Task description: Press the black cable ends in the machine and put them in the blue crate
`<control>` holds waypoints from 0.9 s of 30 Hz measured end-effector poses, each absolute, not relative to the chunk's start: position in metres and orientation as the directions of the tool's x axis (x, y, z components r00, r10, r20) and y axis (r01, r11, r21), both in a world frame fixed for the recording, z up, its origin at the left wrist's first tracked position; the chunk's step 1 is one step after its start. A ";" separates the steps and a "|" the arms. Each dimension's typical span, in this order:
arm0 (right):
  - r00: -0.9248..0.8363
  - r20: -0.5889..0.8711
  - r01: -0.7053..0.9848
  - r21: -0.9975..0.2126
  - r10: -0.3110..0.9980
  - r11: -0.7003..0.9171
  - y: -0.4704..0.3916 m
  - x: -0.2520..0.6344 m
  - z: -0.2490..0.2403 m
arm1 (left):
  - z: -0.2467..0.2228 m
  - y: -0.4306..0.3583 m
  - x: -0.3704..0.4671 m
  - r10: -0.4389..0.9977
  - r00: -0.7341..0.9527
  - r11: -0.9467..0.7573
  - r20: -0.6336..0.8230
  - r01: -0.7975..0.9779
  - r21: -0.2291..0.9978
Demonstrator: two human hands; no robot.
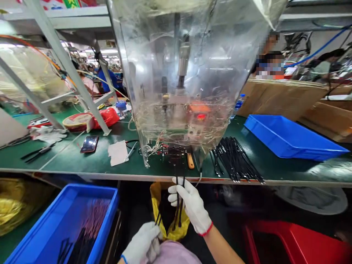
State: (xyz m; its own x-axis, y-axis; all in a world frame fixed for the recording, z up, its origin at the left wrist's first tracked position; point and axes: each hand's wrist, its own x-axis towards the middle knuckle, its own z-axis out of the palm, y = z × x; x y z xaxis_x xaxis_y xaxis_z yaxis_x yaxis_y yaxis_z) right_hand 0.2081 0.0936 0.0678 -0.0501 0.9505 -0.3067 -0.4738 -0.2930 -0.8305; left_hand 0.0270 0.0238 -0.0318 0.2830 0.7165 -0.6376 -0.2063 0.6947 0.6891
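Note:
My right hand (189, 201), in a white glove with a red cuff, is closed round black cables (178, 209) that hang in front of the table edge, their upper ends near the machine's base. Lower and to the left, my left hand (144, 240), gloved with a blue cuff, is closed on thin black cable ends (158, 219) that stick up from its fingers. Behind my right hand stands the machine (181, 73) under a clear plastic cover, with a red light inside. A bundle of black cables (236, 159) lies on the table to the right.
A blue bin (30, 234) with cables is at lower left, a blue tray (291, 135) at right. On the green table (96, 165) are a phone (89, 144), pliers (38, 152) and an orange handle (190, 161). A yellow bag (181, 229) hangs below; a red stool (310, 242) stands right.

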 end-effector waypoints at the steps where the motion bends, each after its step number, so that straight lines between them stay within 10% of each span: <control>1: -0.086 -0.334 -0.492 -0.805 0.939 -0.331 0.098 0.204 0.058 | -0.032 0.028 0.033 0.695 0.303 0.718 -0.652 -0.248 0.650; 27: -0.194 -0.480 -0.457 -0.727 0.856 -0.512 0.186 0.216 0.076 | 0.044 0.075 0.085 0.766 0.364 0.616 -0.529 -0.649 0.446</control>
State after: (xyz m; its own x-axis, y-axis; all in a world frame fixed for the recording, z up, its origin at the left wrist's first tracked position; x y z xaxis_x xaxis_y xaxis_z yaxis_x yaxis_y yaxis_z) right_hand 0.2155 0.1862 0.0758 -0.1935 0.8555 -0.4803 -0.4571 -0.5118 -0.7274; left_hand 0.0853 0.0746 0.0442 0.3642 0.7663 -0.5292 -0.6489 0.6164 0.4461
